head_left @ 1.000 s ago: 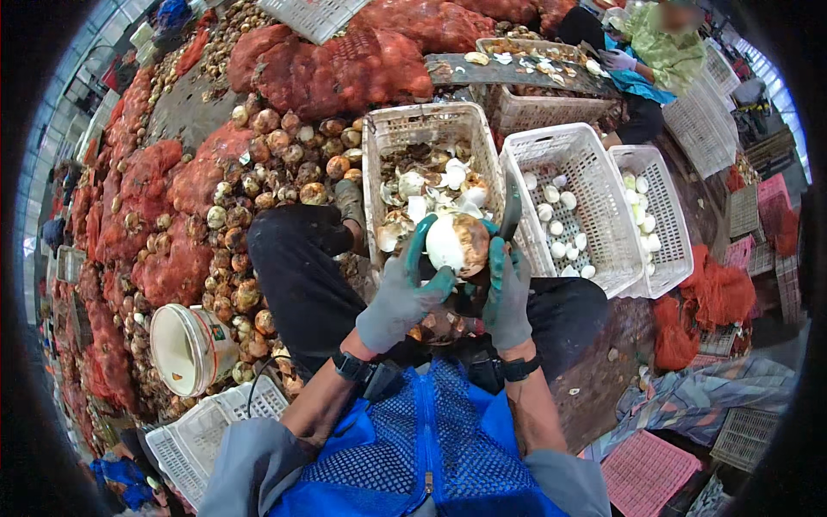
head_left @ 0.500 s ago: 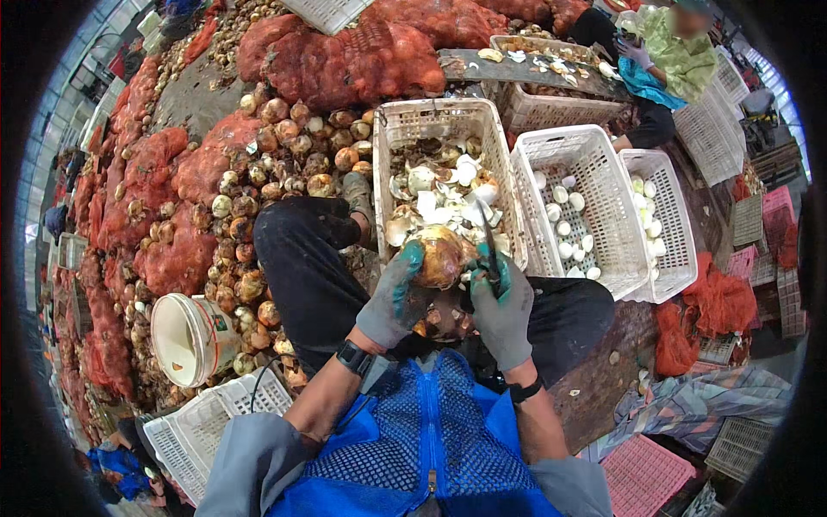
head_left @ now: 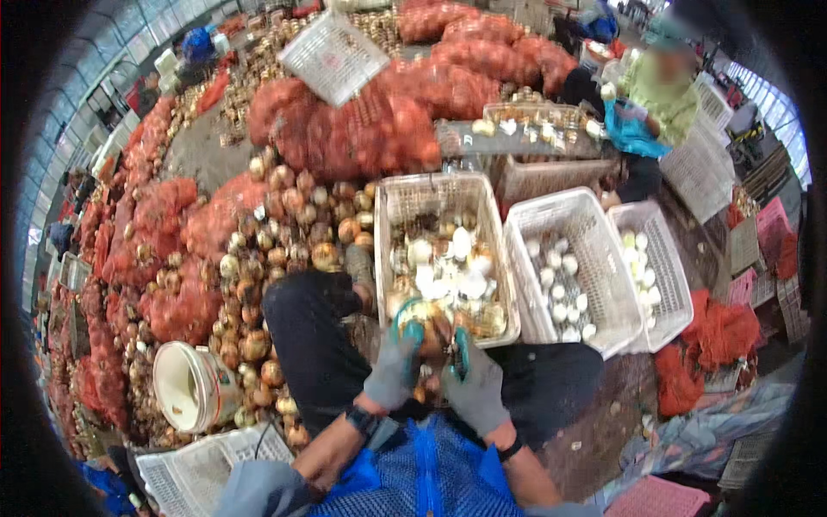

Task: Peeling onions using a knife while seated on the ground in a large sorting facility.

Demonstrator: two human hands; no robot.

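My left hand [head_left: 394, 369], in a grey glove with green fingertips, is closed round a brown-skinned onion [head_left: 431, 322] above my lap. My right hand [head_left: 474, 383], gloved alike, is closed beside the onion. A dark bit of the knife [head_left: 454, 351] shows at its fingers; motion blur hides the blade. Just beyond both hands stands a dirty white plastic crate [head_left: 510, 297] holding onion peelings [head_left: 448, 276] and pale onion pieces. Onion and hands are near the crate's close edge.
Right of it stand a white crate [head_left: 603, 258] and another crate [head_left: 676, 276], both with peeled onions. Loose unpeeled onions [head_left: 297, 215] and red mesh sacks [head_left: 345, 129] spread left and ahead. A white bucket [head_left: 185, 388] stands left. Another person [head_left: 659, 95] sits far right.
The view has tilted up, so the crates and sacks sit lower in it. My right hand has moved down and inward against the onion; the knife no longer points up over the crate.
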